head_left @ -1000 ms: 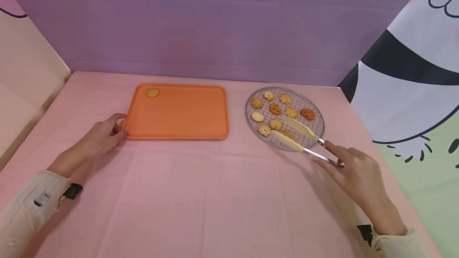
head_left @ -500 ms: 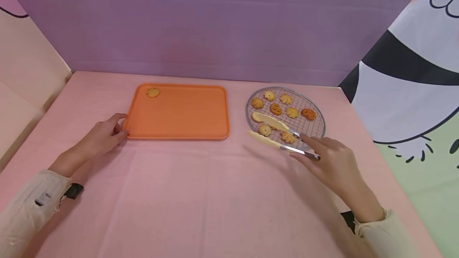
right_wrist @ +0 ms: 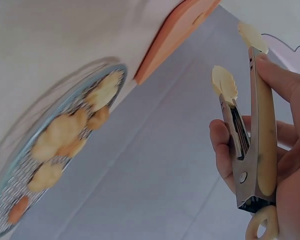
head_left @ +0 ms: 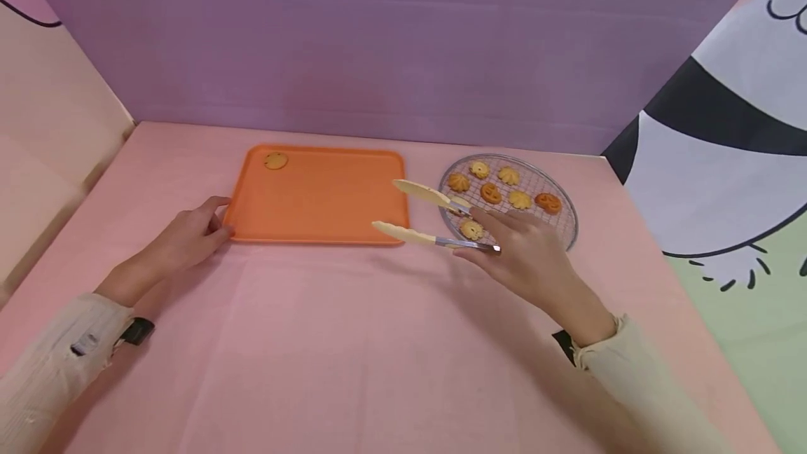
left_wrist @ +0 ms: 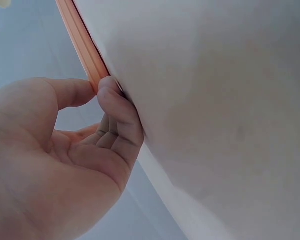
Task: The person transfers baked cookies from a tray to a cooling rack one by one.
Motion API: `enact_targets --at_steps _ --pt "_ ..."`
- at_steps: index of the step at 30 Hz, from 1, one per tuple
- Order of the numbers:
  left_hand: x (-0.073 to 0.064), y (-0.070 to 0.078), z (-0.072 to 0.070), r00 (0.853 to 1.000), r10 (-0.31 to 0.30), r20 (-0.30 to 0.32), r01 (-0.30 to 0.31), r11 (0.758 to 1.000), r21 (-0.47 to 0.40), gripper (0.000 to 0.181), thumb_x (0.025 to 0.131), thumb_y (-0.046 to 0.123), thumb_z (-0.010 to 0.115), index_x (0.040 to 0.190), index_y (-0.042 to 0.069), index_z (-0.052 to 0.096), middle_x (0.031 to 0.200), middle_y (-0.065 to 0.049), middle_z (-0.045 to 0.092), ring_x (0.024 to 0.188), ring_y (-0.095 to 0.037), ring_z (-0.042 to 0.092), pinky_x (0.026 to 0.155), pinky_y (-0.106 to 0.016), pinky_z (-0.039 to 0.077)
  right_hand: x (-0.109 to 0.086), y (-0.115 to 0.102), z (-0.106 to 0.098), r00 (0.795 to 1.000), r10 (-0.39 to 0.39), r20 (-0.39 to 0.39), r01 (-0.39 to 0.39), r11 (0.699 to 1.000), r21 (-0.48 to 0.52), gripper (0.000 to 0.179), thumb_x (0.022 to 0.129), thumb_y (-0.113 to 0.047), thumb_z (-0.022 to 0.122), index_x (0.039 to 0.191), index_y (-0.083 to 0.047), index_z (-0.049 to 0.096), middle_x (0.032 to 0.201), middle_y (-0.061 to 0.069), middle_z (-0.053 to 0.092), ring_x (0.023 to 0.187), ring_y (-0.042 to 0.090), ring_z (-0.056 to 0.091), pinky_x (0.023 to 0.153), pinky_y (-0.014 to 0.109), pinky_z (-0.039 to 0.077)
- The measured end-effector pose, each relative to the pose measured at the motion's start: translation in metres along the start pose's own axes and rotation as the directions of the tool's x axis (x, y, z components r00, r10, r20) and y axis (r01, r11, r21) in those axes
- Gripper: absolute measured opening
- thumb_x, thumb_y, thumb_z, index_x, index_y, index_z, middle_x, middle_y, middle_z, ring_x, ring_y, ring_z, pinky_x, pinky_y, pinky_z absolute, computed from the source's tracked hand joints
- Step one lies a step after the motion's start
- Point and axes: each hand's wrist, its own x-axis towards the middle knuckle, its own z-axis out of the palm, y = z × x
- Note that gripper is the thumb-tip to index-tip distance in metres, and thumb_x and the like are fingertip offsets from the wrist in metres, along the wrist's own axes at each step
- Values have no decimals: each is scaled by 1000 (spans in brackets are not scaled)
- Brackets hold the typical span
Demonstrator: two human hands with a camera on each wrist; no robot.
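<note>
In the head view my left hand [head_left: 183, 247] holds the left side of an orange tray [head_left: 321, 212]; up close in the left wrist view, thumb and curled fingers meet at its edge. One round cookie [head_left: 275, 160] lies in the tray's far left corner. My right hand [head_left: 520, 251] grips cream-tipped metal tongs [head_left: 450, 242], also seen from the side in the right wrist view. Their two tips stand apart with nothing between them, overlapping the tray's right edge in the head view. A round wire rack [head_left: 570, 230] beside the tray bears several cookies, some hidden behind my right hand.
A pink cloth covers the table [head_left: 302, 349]. Behind it rises a purple backdrop [head_left: 391, 54], and a panda-patterned panel [head_left: 719, 181] stands along the right. A pale panel [head_left: 57, 139] borders the left side.
My right hand has carried the parted tongs leftward from over the wire rack to the tray's right edge. My left hand stays at the tray. The head view has shifted slightly.
</note>
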Motion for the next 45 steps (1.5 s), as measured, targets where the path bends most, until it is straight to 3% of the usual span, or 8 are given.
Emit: enact_targets --at_steps 3,7,18,27,33,36,40,45 --pt "2 1 1 1000 8 -2 -8 1000 -4 49 98 8 59 138 -11 40 80 -6 61 67 -16 55 66 -29 45 12 -3 7 1000 5 30 -5 1000 -1 61 82 -54 76 117 -4 71 93 11 75 74 29 70 65 44 55" --pt "5 3 3 1000 15 1 -15 1000 -14 49 98 8 59 139 -11 40 80 -6 62 67 -16 55 65 -29 45 29 -7 18 993 35 117 -37 999 11 59 78 -47 82 117 -4 70 87 9 74 66 24 67 57 39 54" --pt "4 5 5 1000 -10 29 10 1000 -26 50 98 9 58 140 -11 39 82 -8 63 70 -18 56 65 -30 46 68 -15 56 935 92 342 -100 995 6 60 88 -55 70 119 -3 66 75 5 66 59 17 57 49 31 46" --pt "3 5 5 1000 -12 28 12 1000 -16 49 98 9 58 139 -11 39 81 -7 62 69 -17 56 66 -30 45 98 -17 82 884 135 448 -153 988 5 73 88 -61 66 122 3 62 74 6 63 64 20 60 59 37 53" --pt "2 7 5 999 -18 31 19 1000 -21 49 98 9 58 140 -11 39 81 -8 63 69 -18 56 66 -31 46 112 -16 99 846 157 510 -197 980 24 70 88 -62 64 120 1 65 64 0 53 55 16 50 52 31 44" --pt "2 7 5 999 -19 30 19 1000 -18 49 98 9 58 140 -11 39 82 -8 63 69 -18 56 66 -31 46 117 -16 107 844 163 511 -213 976 41 70 89 -63 63 121 -1 66 59 -1 43 47 14 40 46 29 35" --pt "2 6 6 1000 -10 22 10 1000 -12 49 98 9 58 139 -11 40 81 -8 63 69 -17 56 66 -31 46 124 -14 117 852 158 499 -203 978 37 70 89 -63 62 128 -5 65 58 -2 39 47 13 36 46 28 32" --pt "3 5 5 1000 -9 13 9 1000 -8 49 98 9 58 139 -11 40 81 -7 63 69 -17 56 67 -32 46 134 -15 128 856 162 490 -206 978 36 61 89 -62 63 108 -5 71 58 -2 34 51 13 34 47 29 30"
